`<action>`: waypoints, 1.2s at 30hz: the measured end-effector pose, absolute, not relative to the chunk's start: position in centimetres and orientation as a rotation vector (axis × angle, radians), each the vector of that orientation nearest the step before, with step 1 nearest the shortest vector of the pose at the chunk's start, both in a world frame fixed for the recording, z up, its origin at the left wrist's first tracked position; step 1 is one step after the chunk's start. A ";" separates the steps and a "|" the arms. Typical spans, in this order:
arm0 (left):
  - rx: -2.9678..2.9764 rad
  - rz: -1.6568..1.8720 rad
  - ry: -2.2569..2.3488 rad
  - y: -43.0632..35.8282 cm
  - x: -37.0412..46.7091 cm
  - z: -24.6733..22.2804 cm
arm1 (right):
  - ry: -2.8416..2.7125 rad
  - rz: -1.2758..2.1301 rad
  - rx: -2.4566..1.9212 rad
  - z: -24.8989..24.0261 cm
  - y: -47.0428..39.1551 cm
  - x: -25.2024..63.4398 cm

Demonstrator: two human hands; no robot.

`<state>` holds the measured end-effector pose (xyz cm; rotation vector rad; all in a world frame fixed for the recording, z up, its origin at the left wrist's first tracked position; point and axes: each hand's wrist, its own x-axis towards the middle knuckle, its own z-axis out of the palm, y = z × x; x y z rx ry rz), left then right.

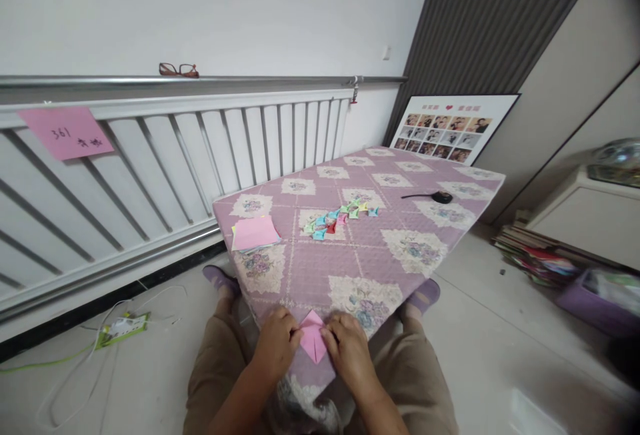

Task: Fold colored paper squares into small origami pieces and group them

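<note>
A folded piece of pink paper (313, 338) lies at the near corner of the table, diamond-shaped, with a slit or crease line down its lower half. My left hand (278, 336) pinches its left corner between thumb and fingers. On the opposite corner, my right hand (346, 342) grips the paper the same way, fingers curled. Farther up the cloth sits a group of small folded paper pieces (341, 218) in green, blue, pink, red and yellow. To their left is a stack of coloured paper sheets (256, 232), pink on top.
A purple floral tablecloth (367, 258) covers the table. A black round object with a strap (441, 197) lies at its right side. A photo board (453, 130) stands behind. Along the left runs a white radiator (240, 135); a power strip (123, 330) with cables is on the floor.
</note>
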<state>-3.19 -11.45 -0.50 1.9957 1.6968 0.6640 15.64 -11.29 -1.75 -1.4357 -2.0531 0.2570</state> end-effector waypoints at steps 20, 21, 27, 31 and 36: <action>2.056 0.355 1.836 -10.6 -2.6 0.9 | -2.030 0.066 -1.623 -0.9 -10.4 14.9; 2.053 0.345 1.837 -10.6 -2.6 0.9 | -2.027 0.063 -1.627 -0.9 -10.4 14.9; 2.034 0.249 1.864 -10.4 -2.5 1.2 | -2.022 0.069 -1.665 -0.7 -10.5 14.7; 2.024 0.202 1.886 -10.4 -2.4 1.2 | -2.022 0.074 -1.686 -0.6 -10.5 14.7; 2.016 0.255 1.892 -10.6 -2.5 1.3 | -2.009 0.085 -1.689 -0.4 -10.5 14.7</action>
